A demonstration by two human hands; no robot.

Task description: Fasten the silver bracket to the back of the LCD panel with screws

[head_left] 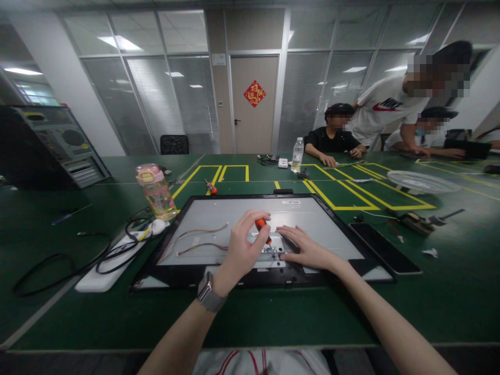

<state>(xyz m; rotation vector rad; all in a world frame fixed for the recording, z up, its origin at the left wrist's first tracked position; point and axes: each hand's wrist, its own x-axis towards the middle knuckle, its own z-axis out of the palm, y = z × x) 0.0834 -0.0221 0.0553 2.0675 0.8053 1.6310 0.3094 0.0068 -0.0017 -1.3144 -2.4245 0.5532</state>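
Observation:
A flat display panel (330, 229) with a grey metal back and black frame lies on the table in front of me. My left hand (246, 242) is closed around the orange and black handle of a small screwdriver (262, 225). Its shaft points down at a metal bracket (276, 242) near the panel's front edge. Fingers spread, my right hand (307, 249) rests on the panel just right of the bracket and holds nothing. Thin cables (199, 230) run across the panel's left half. Whether the screwdriver tip sits in a screw is too small to tell.
Left of the panel are a white power strip (105, 271) with black cords and a pink-lidded bottle (156, 192). A black phone-like slab (385, 248) lies to the right. Farther back stand a water bottle (297, 155) and a computer case (50, 146). Several people sit or stand across the table.

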